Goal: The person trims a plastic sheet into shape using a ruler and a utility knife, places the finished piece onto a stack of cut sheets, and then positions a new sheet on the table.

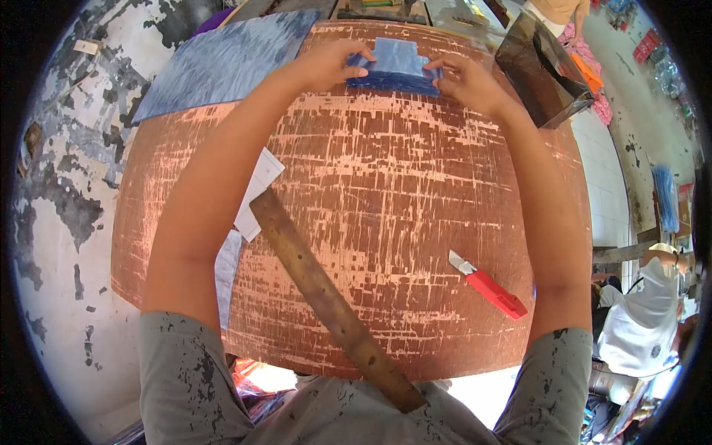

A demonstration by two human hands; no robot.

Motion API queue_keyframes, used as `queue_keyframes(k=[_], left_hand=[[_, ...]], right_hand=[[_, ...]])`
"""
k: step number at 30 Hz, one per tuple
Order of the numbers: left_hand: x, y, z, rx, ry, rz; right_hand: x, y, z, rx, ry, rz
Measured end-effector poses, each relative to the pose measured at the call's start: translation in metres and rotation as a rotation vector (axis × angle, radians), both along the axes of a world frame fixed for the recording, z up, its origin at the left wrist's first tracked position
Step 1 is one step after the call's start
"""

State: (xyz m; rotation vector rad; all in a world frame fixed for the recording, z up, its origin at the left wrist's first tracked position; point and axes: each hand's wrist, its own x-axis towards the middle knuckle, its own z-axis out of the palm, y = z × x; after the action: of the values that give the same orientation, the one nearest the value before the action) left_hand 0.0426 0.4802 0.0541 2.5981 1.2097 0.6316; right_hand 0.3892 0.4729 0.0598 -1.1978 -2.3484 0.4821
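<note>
At the far side of the table, my left hand (pixel 334 65) grips the left edge of a stack of cut blue sheets (pixel 397 59). The stack's right edge is between the thumb and fingers of my right hand (pixel 471 83). A narrower piece stands up behind the darker, layered front edge. Nearer to me lies a red utility knife (pixel 495 292) with its blade out, apart from both hands. A long, worn metal ruler (pixel 326 293) runs diagonally to the table's front edge. Its far end overlaps a white paper template (pixel 261 185), partly hidden by my left forearm.
A large blue streaked sheet (pixel 230 63) covers the table's (pixel 386 245) far left corner. At the far right stands a dark transparent box (pixel 538 74). A grey-blue piece (pixel 227 274) lies by my left arm. Another person (pixel 641 319) is at right; a further person (pixel 560 15) stands behind.
</note>
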Motion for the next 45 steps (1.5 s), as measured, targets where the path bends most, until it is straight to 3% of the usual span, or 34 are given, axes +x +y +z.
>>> queue_keyframes(k=[2, 4, 11, 13, 17, 24, 32, 45], left_hand=[[0.000, 0.000, -0.004, 0.022, -0.015, -0.028], [0.008, -0.013, 0.010, -0.078, 0.076, 0.103], [0.002, 0.003, 0.007, 0.002, 0.082, 0.049], [0.003, 0.004, 0.020, -0.168, 0.145, 0.039], [0.007, -0.003, 0.039, -0.131, 0.174, -0.026], [0.008, 0.010, 0.034, -0.051, 0.197, -0.082], [0.010, 0.013, 0.034, -0.075, 0.208, -0.066], [0.007, 0.017, 0.023, 0.003, 0.225, -0.099]], right_hand=[[0.002, 0.005, -0.005, 0.066, 0.006, 0.041], [-0.002, 0.002, 0.000, 0.049, -0.008, 0.015], [-0.010, -0.013, 0.019, -0.044, -0.100, -0.063], [-0.006, -0.006, 0.016, 0.013, -0.109, -0.009], [-0.006, 0.005, 0.011, 0.095, -0.063, 0.113], [-0.009, 0.008, 0.014, 0.008, -0.154, 0.044], [-0.005, 0.014, 0.006, 0.084, -0.063, 0.107], [-0.010, 0.004, 0.012, 0.086, -0.134, 0.034]])
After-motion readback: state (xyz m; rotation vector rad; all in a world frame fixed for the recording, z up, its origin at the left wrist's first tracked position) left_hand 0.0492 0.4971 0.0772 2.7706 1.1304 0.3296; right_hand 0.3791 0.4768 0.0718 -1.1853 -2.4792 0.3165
